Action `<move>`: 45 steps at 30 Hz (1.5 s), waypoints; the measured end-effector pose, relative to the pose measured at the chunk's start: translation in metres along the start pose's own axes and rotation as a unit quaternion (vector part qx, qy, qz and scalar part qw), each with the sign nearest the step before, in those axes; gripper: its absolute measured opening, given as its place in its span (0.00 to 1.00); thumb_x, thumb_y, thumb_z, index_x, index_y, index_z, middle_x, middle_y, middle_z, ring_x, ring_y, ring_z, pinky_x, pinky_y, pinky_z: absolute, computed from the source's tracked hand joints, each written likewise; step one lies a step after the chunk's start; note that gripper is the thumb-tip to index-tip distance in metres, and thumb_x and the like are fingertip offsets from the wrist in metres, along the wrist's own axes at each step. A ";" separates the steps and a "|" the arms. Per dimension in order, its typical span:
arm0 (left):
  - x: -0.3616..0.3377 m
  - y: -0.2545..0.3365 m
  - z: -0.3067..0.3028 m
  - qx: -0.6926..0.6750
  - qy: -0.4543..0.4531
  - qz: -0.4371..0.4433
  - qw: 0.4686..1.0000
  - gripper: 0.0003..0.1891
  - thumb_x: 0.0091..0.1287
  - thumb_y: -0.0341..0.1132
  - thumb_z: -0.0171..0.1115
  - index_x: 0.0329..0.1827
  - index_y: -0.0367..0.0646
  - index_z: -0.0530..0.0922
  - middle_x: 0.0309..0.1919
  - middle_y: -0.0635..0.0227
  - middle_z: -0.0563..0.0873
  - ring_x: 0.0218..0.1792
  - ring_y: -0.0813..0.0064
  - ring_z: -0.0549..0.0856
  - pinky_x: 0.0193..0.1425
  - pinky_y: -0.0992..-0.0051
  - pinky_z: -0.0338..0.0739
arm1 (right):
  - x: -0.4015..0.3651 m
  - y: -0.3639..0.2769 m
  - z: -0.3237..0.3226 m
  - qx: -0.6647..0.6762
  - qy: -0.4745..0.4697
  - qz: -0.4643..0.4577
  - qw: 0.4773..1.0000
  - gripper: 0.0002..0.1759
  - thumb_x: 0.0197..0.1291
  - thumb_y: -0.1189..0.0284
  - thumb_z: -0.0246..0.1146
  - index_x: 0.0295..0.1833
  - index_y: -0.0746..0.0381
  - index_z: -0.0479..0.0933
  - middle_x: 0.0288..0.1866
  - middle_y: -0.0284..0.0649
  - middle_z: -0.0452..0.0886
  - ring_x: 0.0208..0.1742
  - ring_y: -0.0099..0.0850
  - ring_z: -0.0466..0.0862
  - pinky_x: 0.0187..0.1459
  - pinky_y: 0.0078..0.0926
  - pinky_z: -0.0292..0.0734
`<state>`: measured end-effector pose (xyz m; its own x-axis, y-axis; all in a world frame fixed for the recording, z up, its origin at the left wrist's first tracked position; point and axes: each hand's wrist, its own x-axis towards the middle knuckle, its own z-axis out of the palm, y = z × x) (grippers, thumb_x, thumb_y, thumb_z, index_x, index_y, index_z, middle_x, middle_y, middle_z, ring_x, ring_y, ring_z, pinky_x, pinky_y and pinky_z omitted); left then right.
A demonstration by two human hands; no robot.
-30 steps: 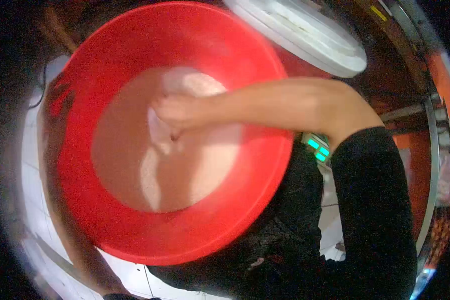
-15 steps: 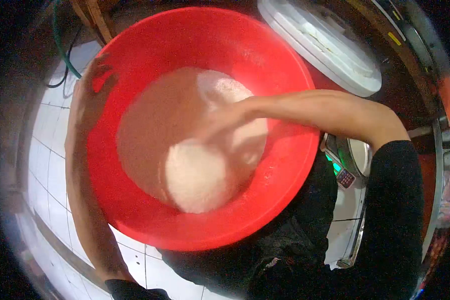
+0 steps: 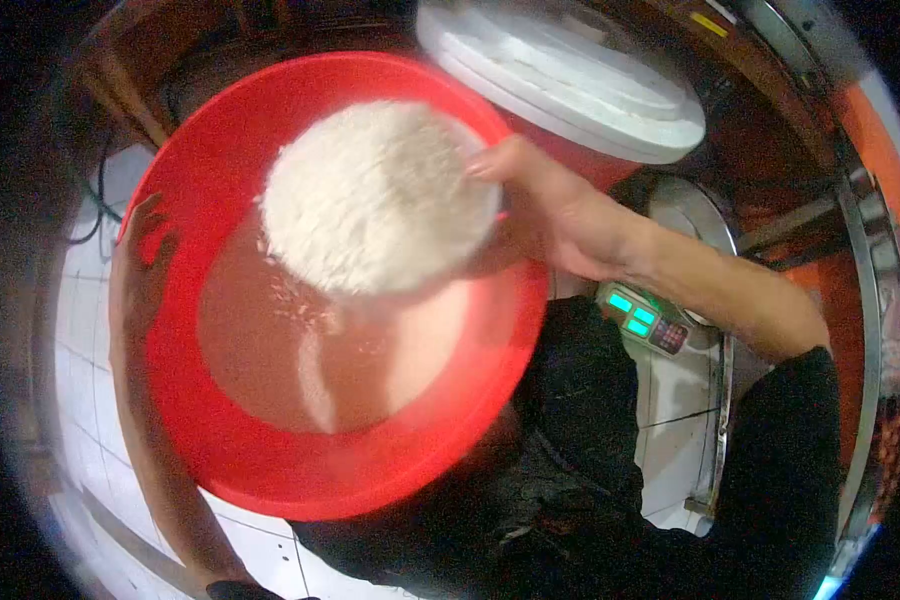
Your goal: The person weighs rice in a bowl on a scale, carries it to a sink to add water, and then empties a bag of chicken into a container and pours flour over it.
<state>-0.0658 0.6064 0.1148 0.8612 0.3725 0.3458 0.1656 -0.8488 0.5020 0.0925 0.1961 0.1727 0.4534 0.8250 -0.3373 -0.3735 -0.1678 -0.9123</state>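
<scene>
A large red basin holds a pale powder at its bottom. Above it, my right hand grips the right side of a round scoop or bowl heaped with whitish, flour-like powder. Some powder falls from the heap's lower left edge into the basin. At the basin's left rim, my left hand holds on, its fingers curled over the edge.
A white oval lid with powder on it lies at the upper right. A scale with a lit green display and a metal pan stands right of the basin. White floor tiles show at the left, with a dark hose.
My right hand has risen from inside the basin with the heaped bowl. The basin appears lower and further left in view, and more of the scale shows. My left hand stays at the rim.
</scene>
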 end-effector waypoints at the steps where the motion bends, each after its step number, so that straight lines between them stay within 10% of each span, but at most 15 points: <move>1: -0.003 0.003 0.003 -0.014 0.019 -0.019 1.000 0.23 0.69 0.32 0.60 0.67 0.42 0.70 0.57 0.56 0.82 0.59 0.62 0.81 0.63 0.64 0.73 | -0.017 -0.004 -0.007 0.001 0.042 -0.006 0.999 0.37 0.59 0.45 0.57 0.64 0.61 0.70 0.57 0.42 0.79 0.58 0.40 0.80 0.59 0.48 0.76; 14: -0.017 0.002 -0.005 0.069 0.048 -0.076 0.994 0.25 0.71 0.42 0.57 0.70 0.46 0.70 0.67 0.60 0.75 0.68 0.64 0.72 0.74 0.61 0.62 | -0.239 0.048 -0.167 0.066 0.529 -0.132 0.836 0.42 0.60 0.45 0.59 0.69 0.65 0.64 0.64 0.49 0.73 0.56 0.42 0.80 0.55 0.39 0.80; 20: -0.015 -0.033 -0.010 0.134 0.059 -0.064 0.987 0.25 0.71 0.46 0.57 0.69 0.48 0.72 0.69 0.62 0.74 0.69 0.63 0.71 0.75 0.60 0.61 | -0.290 0.146 -0.341 -0.198 0.696 0.072 0.687 0.39 0.54 0.54 0.69 0.65 0.68 0.67 0.54 0.45 0.81 0.50 0.36 0.83 0.44 0.31 0.81; 24: -0.016 -0.037 -0.014 0.261 0.045 -0.060 0.962 0.24 0.72 0.45 0.56 0.69 0.51 0.72 0.68 0.64 0.74 0.69 0.61 0.72 0.75 0.60 0.61 | -0.271 0.185 -0.373 -0.426 0.608 -0.029 0.669 0.43 0.45 0.64 0.74 0.66 0.67 0.65 0.56 0.49 0.77 0.54 0.43 0.79 0.50 0.38 0.78; 26: -0.015 -0.037 -0.015 0.347 0.000 0.003 0.938 0.23 0.73 0.45 0.55 0.69 0.52 0.72 0.69 0.64 0.74 0.69 0.61 0.72 0.75 0.59 0.61 | -0.248 0.178 -0.330 -0.684 0.521 -0.024 0.510 0.50 0.37 0.68 0.77 0.68 0.66 0.62 0.61 0.53 0.70 0.62 0.50 0.72 0.60 0.43 0.71; 28: -0.019 -0.050 -0.012 0.390 0.030 0.056 0.919 0.22 0.75 0.43 0.52 0.70 0.51 0.71 0.70 0.64 0.73 0.70 0.63 0.70 0.77 0.59 0.58 | -0.240 0.163 -0.311 -0.706 0.503 -0.011 0.499 0.51 0.36 0.67 0.77 0.68 0.66 0.61 0.62 0.54 0.67 0.64 0.53 0.68 0.63 0.44 0.68; 31: -0.017 -0.055 -0.010 0.108 0.030 -0.072 0.991 0.24 0.75 0.43 0.52 0.72 0.49 0.68 0.71 0.62 0.71 0.72 0.64 0.68 0.78 0.60 0.55 | -0.228 0.127 -0.279 -0.744 0.501 -0.023 0.442 0.51 0.35 0.65 0.78 0.67 0.65 0.61 0.63 0.55 0.65 0.66 0.54 0.64 0.65 0.45 0.65; 34: -0.014 -0.042 -0.013 0.135 0.033 -0.059 0.989 0.24 0.75 0.43 0.52 0.72 0.49 0.68 0.71 0.61 0.71 0.72 0.64 0.68 0.78 0.60 0.55 | -0.224 0.075 -0.251 -0.764 0.509 -0.115 0.380 0.49 0.36 0.69 0.79 0.66 0.68 0.62 0.62 0.57 0.65 0.65 0.52 0.65 0.68 0.45 0.61; 38: -0.008 -0.039 -0.017 0.176 0.037 -0.043 0.983 0.24 0.74 0.43 0.53 0.72 0.49 0.68 0.70 0.60 0.71 0.72 0.63 0.68 0.78 0.60 0.55 | -0.166 -0.002 -0.151 -0.712 0.531 -0.249 0.387 0.51 0.39 0.66 0.81 0.66 0.68 0.60 0.65 0.53 0.64 0.67 0.45 0.66 0.69 0.43 0.63; 42: -0.012 -0.040 -0.015 0.210 0.024 -0.023 0.977 0.25 0.74 0.43 0.53 0.72 0.48 0.68 0.70 0.59 0.71 0.72 0.63 0.68 0.78 0.61 0.55 | -0.072 -0.042 -0.078 -0.632 0.218 -0.467 0.579 0.55 0.36 0.71 0.79 0.70 0.59 0.54 0.64 0.49 0.61 0.66 0.43 0.68 0.63 0.50 0.69; 43: -0.011 -0.038 -0.013 0.224 0.025 -0.021 0.974 0.25 0.74 0.43 0.53 0.72 0.48 0.67 0.70 0.59 0.71 0.72 0.63 0.68 0.78 0.61 0.55 | -0.047 -0.036 -0.056 -0.601 0.147 -0.322 0.717 0.45 0.35 0.58 0.77 0.61 0.65 0.69 0.53 0.52 0.74 0.53 0.47 0.76 0.58 0.43 0.71; 45: -0.012 -0.040 -0.013 0.258 0.007 -0.001 0.966 0.25 0.74 0.43 0.53 0.72 0.48 0.67 0.70 0.58 0.71 0.72 0.63 0.68 0.78 0.61 0.55 | 0.048 -0.015 -0.039 -0.543 0.060 -0.619 0.565 0.32 0.46 0.60 0.72 0.58 0.59 0.75 0.57 0.47 0.75 0.51 0.45 0.78 0.55 0.44 0.74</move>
<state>-0.0896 0.6409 0.1010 0.8543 0.3772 0.3578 0.3888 -0.9204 0.0418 0.1519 0.2173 0.1611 -0.1003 0.6410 0.7610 0.9762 0.2114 -0.0493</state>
